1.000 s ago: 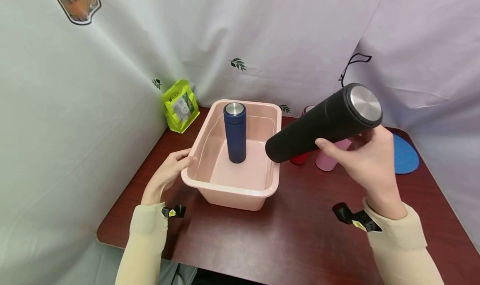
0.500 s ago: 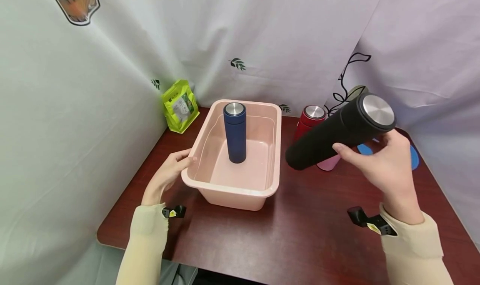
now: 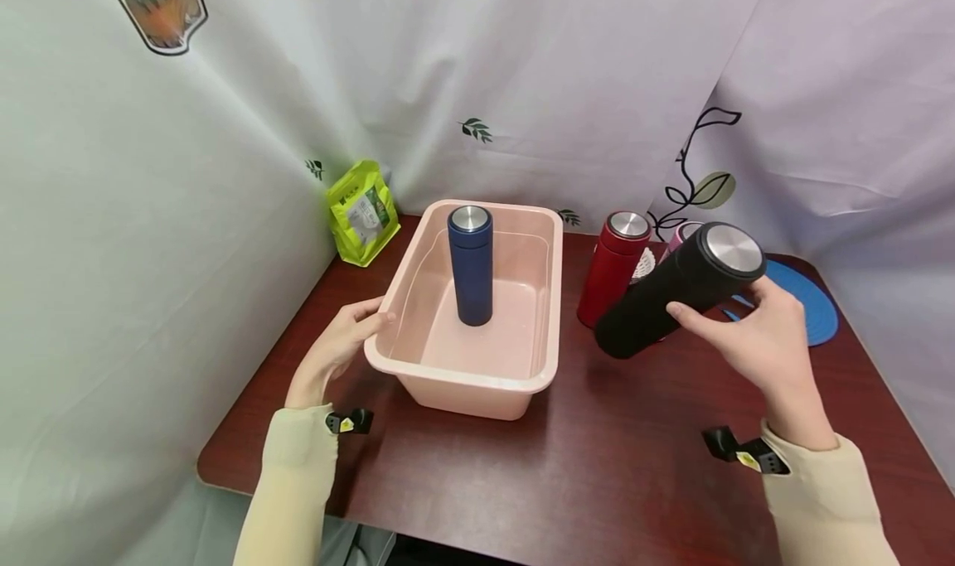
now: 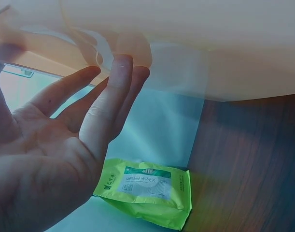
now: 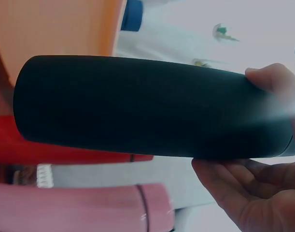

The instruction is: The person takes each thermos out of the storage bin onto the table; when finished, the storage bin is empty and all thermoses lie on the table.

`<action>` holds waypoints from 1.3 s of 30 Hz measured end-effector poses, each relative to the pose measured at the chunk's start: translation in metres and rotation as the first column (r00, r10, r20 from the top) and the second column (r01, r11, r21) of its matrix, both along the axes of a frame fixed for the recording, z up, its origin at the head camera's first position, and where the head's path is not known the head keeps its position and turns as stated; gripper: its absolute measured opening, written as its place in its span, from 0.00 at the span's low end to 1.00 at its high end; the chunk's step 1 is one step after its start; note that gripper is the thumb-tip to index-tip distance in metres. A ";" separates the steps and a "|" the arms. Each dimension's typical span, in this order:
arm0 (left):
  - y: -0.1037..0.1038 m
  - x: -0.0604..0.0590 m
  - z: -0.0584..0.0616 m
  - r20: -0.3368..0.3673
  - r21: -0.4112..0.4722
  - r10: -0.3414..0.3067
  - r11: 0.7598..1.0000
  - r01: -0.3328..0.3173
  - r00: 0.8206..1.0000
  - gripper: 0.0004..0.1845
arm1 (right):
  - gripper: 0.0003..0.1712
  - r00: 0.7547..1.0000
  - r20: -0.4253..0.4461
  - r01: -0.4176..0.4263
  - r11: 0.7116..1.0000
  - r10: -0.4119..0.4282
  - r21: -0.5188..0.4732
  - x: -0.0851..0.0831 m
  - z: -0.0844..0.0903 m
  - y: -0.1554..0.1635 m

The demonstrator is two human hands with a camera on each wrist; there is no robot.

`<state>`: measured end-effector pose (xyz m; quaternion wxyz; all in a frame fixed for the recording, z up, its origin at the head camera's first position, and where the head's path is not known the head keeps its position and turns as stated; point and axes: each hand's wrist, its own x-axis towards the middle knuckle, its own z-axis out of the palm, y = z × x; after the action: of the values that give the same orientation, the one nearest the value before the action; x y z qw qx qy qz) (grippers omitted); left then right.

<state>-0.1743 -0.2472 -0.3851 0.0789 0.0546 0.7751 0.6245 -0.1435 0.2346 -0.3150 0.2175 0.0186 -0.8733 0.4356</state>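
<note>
My right hand (image 3: 764,346) grips a black thermos (image 3: 660,305) near its silver-topped end. The flask hangs tilted above the table, its base pointing down and left. At the left side of a pink plastic tub (image 3: 462,394), my left hand (image 3: 337,349) holds the rim, thumb on top and fingers beneath. Those fingers (image 4: 120,79) meet the tub's outer wall in the left wrist view. A blue thermos (image 3: 472,278) stands upright inside the tub. Just behind the black one is a red thermos (image 3: 608,272), and a pink thermos (image 5: 79,208) is mostly hidden in the head view.
On the brown table (image 3: 597,475), a green pouch (image 3: 363,215) stands at the back left. A round blue mat (image 3: 815,305) lies at the back right. Between the red and pink flasks a small white item (image 3: 643,265) partly shows. White cloth walls (image 3: 522,69) close off the back and sides.
My right hand has carried the black thermos right, away from the tub, and lowered it toward the table. The red thermos has come into fuller view. My left hand stays on the rim.
</note>
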 end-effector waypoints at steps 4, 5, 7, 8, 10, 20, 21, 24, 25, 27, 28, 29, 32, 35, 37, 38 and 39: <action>0.000 -0.001 -0.002 0.000 -0.004 0.006 1.000 -0.006 1.000 0.31 | 0.30 0.998 0.037 0.041 0.998 -0.043 0.057 -0.004 -0.012 0.008; 0.000 -0.001 -0.002 0.000 -0.006 0.007 1.000 -0.007 1.000 0.31 | 0.30 0.998 0.044 0.046 0.997 -0.049 0.068 -0.005 -0.014 0.011; 0.000 -0.001 -0.002 0.003 -0.011 0.012 1.000 -0.012 1.000 0.30 | 0.31 0.996 0.056 0.057 0.994 -0.062 0.088 -0.006 -0.019 0.015; 0.000 -0.001 -0.002 0.003 -0.014 0.013 1.000 -0.013 1.000 0.30 | 0.31 0.996 0.061 0.064 0.994 -0.070 0.093 -0.007 -0.022 0.017; 0.000 -0.002 -0.002 0.004 -0.017 0.012 1.000 -0.012 1.000 0.30 | 0.31 0.994 0.076 0.076 0.992 -0.083 0.100 -0.007 -0.026 0.021; -0.001 -0.004 -0.003 0.008 -0.023 0.017 1.000 -0.017 1.000 0.30 | 0.33 0.984 0.106 0.128 0.982 -0.144 0.142 -0.012 -0.040 0.044; -0.001 -0.004 -0.003 0.010 -0.021 0.018 1.000 -0.018 1.000 0.30 | 0.33 0.983 0.109 0.133 0.980 -0.150 0.149 -0.012 -0.042 0.047; -0.001 -0.003 -0.002 0.015 -0.018 0.021 1.000 -0.021 1.000 0.30 | 0.34 0.976 0.128 0.156 0.975 -0.178 0.160 -0.015 -0.045 0.055; -0.001 -0.003 -0.002 0.013 -0.016 0.017 1.000 -0.016 1.000 0.30 | 0.34 0.972 0.137 0.167 0.973 -0.190 0.160 -0.014 -0.046 0.059; 0.000 -0.005 -0.001 0.013 -0.013 0.011 1.000 -0.011 1.000 0.30 | 0.34 0.964 0.152 0.192 0.968 -0.216 0.160 -0.015 -0.048 0.065; 0.000 -0.005 -0.002 0.013 -0.016 0.011 1.000 -0.011 1.000 0.30 | 0.34 0.961 0.158 0.203 0.966 -0.228 0.159 -0.015 -0.048 0.068; 0.000 -0.006 -0.002 0.015 -0.016 0.010 1.000 -0.010 1.000 0.30 | 0.34 0.958 0.163 0.211 0.964 -0.236 0.160 -0.015 -0.049 0.071; 0.000 -0.005 -0.001 0.017 -0.019 0.008 1.000 -0.008 1.000 0.30 | 0.33 0.954 0.162 0.227 0.959 -0.254 0.169 -0.019 -0.048 0.078; 0.000 -0.004 -0.001 0.018 -0.020 0.010 1.000 -0.010 1.000 0.31 | 0.33 0.952 0.159 0.233 0.957 -0.261 0.174 -0.023 -0.047 0.086; 0.000 -0.003 -0.001 0.019 -0.022 0.014 1.000 -0.014 1.000 0.31 | 0.33 0.949 0.159 0.244 0.954 -0.272 0.175 -0.027 -0.047 0.090; 0.000 -0.003 -0.002 0.021 -0.024 0.019 1.000 -0.018 1.000 0.31 | 0.33 0.947 0.163 0.247 0.953 -0.276 0.178 -0.028 -0.047 0.092; -0.001 -0.003 -0.002 0.023 -0.027 0.021 0.999 -0.021 1.000 0.31 | 0.33 0.946 0.168 0.249 0.952 -0.279 0.181 -0.030 -0.047 0.094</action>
<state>-0.1773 -0.2477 -0.3871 0.0821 0.0382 0.7830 0.6154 -0.1735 0.3283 -0.3624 0.1869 -0.1237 -0.9162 0.3321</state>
